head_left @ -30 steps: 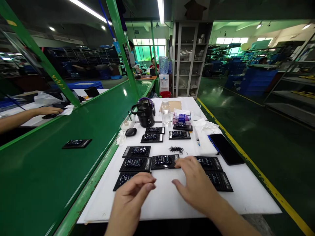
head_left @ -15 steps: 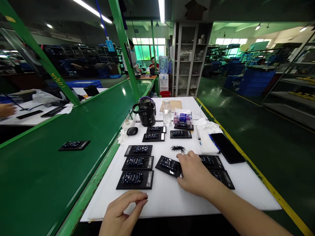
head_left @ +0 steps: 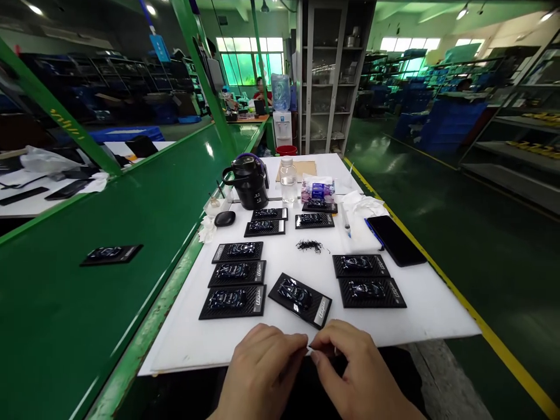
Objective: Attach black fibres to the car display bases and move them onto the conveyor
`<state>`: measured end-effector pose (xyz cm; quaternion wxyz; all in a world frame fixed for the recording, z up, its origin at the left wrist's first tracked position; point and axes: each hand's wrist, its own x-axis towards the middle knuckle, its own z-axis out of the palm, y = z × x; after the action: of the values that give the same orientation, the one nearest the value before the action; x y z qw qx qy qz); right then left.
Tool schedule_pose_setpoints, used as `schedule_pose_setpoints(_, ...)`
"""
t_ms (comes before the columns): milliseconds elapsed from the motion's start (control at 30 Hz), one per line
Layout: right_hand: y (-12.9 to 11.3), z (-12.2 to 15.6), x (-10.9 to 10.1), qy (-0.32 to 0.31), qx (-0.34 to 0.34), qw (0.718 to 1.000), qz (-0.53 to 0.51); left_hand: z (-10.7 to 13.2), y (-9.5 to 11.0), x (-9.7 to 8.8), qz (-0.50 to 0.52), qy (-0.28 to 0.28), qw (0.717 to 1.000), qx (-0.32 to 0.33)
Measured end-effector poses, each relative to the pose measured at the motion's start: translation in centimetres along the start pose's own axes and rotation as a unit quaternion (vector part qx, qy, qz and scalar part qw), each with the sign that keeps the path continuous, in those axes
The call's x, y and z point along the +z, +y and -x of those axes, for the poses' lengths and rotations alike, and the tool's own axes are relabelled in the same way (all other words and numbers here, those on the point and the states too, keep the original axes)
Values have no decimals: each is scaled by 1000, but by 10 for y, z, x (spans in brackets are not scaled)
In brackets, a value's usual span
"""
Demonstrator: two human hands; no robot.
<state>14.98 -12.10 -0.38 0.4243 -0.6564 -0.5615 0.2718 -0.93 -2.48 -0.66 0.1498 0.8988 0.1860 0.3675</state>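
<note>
My left hand (head_left: 265, 364) and my right hand (head_left: 352, 364) meet at the table's near edge. Both are closed in a pinch, fingertips almost touching. Something tiny and dark shows between them, too small to name. Just beyond lies a model car (head_left: 295, 293) on a black base (head_left: 321, 310) with a silver "Utopia" plate, turned at an angle. Further back is a pile of thin black bits (head_left: 310, 245). Several like models on bases stand to the left, such as the nearest one (head_left: 228, 299); two more, including this model car (head_left: 367, 289), stand at right.
A black insulated jug (head_left: 251, 185), a clear bottle (head_left: 288, 182) and a tissue pack (head_left: 318, 189) stand at the back. A phone (head_left: 396, 240) lies at right beside a syringe (head_left: 345, 221). Another model (head_left: 109, 254) sits on the green conveyor (head_left: 157, 221) at left.
My right hand has let go of the angled model's base and come back toward me. My left hand has moved right, and the two pinches now meet. The view has tilted down.
</note>
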Motion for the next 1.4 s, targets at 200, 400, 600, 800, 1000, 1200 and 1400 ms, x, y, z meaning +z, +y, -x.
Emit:
schedule_pose_setpoints(200, -3, -6, 1, -2, 1, 1000, 21, 4, 0, -4, 1, -20, 1000, -1)
schedule_pose_setpoints(400, 0, -5, 2, -18, -8, 999, 39, 2, 3, -4, -1, -45, 999, 10)
schedule_pose_setpoints(600, 4, -3, 0, -24, -5, 999, 35, 1, 1, -2, 34, -62, 997, -14)
schedule_pose_setpoints(800, 2, -6, 0, -12, -7, 999, -46, -7, 7, -9, 151, -97, 973, -147)
schedule_pose_setpoints(1000, 3, -9, 2, 15, -75, 995, -60, -11, 10, -6, 224, -134, 936, -236)
schedule_pose_setpoints(1200, 7, -8, 3, 64, -141, 988, 14, -7, 9, 1, 246, -205, 909, -268)
schedule_pose_setpoints(1400, 2, -7, -1, 35, -91, 995, 16, 5, 14, 7, 272, -197, 889, -311)
